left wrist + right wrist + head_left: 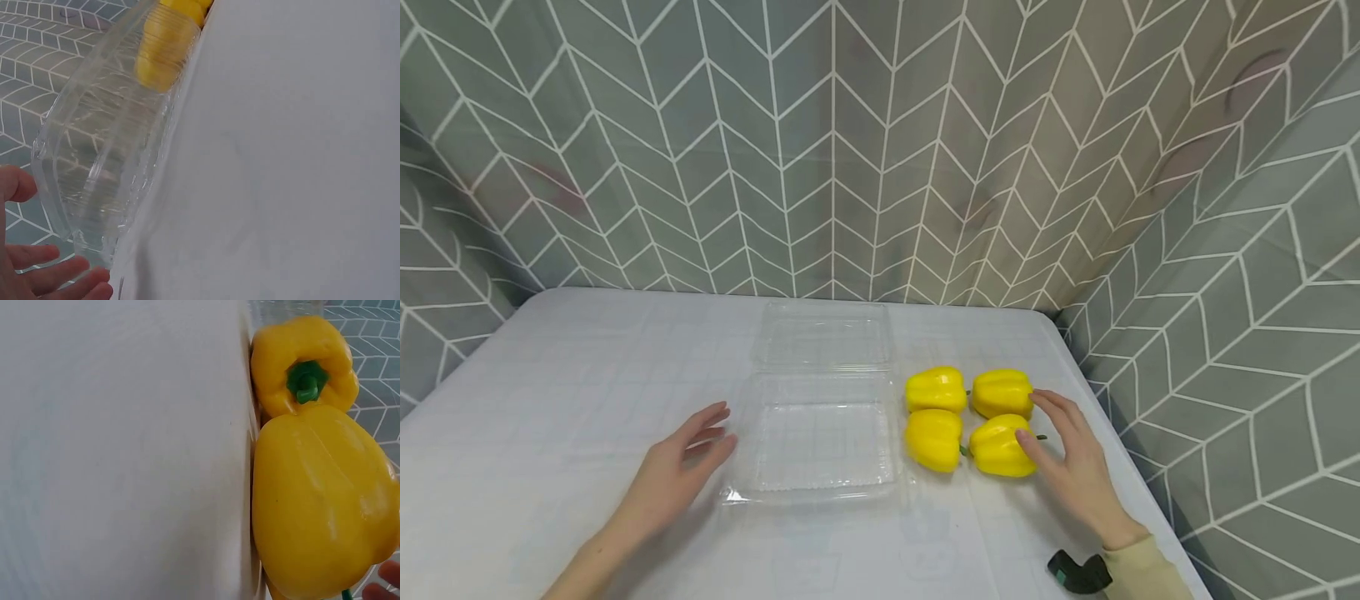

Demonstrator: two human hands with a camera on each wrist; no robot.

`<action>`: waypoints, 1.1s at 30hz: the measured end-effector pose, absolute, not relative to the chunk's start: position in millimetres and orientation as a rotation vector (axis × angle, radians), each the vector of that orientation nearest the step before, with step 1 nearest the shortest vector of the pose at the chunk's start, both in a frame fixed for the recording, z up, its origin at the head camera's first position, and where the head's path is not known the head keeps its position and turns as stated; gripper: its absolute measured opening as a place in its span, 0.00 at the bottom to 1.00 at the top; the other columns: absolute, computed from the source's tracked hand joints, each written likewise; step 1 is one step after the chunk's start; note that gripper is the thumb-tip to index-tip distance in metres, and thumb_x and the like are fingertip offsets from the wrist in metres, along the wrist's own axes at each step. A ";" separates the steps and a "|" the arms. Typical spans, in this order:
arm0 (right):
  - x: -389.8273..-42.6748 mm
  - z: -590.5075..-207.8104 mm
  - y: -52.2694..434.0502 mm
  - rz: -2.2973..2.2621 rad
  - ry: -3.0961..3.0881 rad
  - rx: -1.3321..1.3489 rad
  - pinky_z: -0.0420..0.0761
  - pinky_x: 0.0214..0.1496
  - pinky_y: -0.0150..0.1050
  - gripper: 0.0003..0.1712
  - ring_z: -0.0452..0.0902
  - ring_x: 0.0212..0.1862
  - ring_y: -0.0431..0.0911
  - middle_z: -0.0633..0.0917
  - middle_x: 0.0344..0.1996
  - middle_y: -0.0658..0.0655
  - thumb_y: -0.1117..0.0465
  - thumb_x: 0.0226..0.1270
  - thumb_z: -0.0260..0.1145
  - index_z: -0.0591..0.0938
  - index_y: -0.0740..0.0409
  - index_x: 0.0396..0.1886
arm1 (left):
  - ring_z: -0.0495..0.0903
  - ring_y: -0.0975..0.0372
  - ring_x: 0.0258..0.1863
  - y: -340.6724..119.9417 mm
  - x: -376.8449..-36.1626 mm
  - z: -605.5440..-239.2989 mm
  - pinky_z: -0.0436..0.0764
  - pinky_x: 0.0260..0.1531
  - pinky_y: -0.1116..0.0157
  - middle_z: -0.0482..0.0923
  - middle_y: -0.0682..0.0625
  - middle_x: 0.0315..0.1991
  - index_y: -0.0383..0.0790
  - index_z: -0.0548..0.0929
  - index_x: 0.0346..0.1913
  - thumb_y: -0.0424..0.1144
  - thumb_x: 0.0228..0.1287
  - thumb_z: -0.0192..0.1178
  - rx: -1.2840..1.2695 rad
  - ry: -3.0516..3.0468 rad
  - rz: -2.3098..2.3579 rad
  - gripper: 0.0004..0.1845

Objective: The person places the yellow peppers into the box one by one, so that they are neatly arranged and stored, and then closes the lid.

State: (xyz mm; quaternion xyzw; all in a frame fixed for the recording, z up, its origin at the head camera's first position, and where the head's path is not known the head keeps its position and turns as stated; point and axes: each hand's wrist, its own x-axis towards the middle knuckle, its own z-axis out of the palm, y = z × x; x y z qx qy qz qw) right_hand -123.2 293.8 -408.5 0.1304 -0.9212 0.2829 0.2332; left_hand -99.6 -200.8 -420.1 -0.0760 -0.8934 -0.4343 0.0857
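Several yellow bell peppers lie in a square to the right of a clear plastic clamshell container (823, 417), which is open on the white table (550, 417). My right hand (1043, 421) rests flat beside them; its thumb touches the near right pepper (1000, 448) and its forefinger touches the far right pepper (1002, 392). The right wrist view shows two peppers close up, one large (319, 500) and one with a green stem (304, 362). My left hand (711, 433) lies open just left of the container (106, 144), holding nothing.
Grey patterned curtains close in the table at the back and on both sides. The container's lid (823, 333) lies flat behind its tray. The table's right edge runs close to my right wrist, which carries a black strap (1078, 573).
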 end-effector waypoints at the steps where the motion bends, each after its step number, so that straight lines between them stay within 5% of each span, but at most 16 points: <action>1: -123.0 -409.6 293.7 0.788 -2.519 0.374 0.66 0.70 0.43 0.30 0.69 0.65 0.59 0.74 0.65 0.60 0.61 0.64 0.71 0.75 0.62 0.65 | 0.82 0.59 0.57 -200.2 -99.2 -421.0 0.81 0.54 0.70 0.77 0.43 0.64 0.39 0.69 0.71 0.45 0.74 0.59 -0.235 -2.640 -1.329 0.28; 5: -122.6 -415.0 294.6 0.795 -2.470 0.439 0.56 0.64 0.17 0.32 0.70 0.62 0.54 0.76 0.63 0.58 0.65 0.60 0.73 0.76 0.60 0.65 | 0.79 0.74 0.54 -196.7 -98.7 -428.4 0.76 0.50 0.83 0.78 0.42 0.63 0.37 0.69 0.70 0.40 0.72 0.61 -0.285 -2.550 -1.462 0.27; 18: -122.3 -425.7 295.7 0.758 -2.466 0.522 0.67 0.55 0.21 0.34 0.70 0.60 0.43 0.77 0.59 0.55 0.64 0.51 0.78 0.79 0.58 0.61 | 0.79 0.75 0.55 -189.6 -98.3 -433.6 0.77 0.51 0.81 0.77 0.35 0.63 0.30 0.67 0.71 0.35 0.70 0.63 -0.317 -2.437 -1.611 0.30; 24: -120.5 -426.2 295.4 0.751 -2.508 0.532 0.63 0.61 0.19 0.34 0.71 0.61 0.46 0.77 0.59 0.53 0.62 0.51 0.79 0.79 0.57 0.61 | 0.80 0.74 0.55 -187.7 -96.0 -431.4 0.80 0.48 0.79 0.76 0.34 0.63 0.30 0.67 0.71 0.34 0.71 0.62 -0.329 -2.418 -1.666 0.30; 27: -119.9 -425.5 294.6 0.734 -2.545 0.509 0.67 0.63 0.25 0.34 0.71 0.61 0.48 0.76 0.60 0.52 0.60 0.53 0.79 0.79 0.56 0.61 | 0.80 0.74 0.55 -187.4 -96.1 -431.2 0.79 0.48 0.80 0.77 0.35 0.63 0.31 0.67 0.71 0.33 0.70 0.62 -0.331 -2.414 -1.655 0.30; 33: -118.8 -424.2 292.9 0.735 -2.611 0.481 0.76 0.60 0.57 0.36 0.72 0.62 0.52 0.75 0.61 0.54 0.57 0.54 0.79 0.77 0.58 0.63 | 0.80 0.74 0.55 -187.2 -97.1 -432.1 0.79 0.49 0.79 0.76 0.34 0.63 0.31 0.67 0.71 0.32 0.70 0.62 -0.328 -2.396 -1.660 0.29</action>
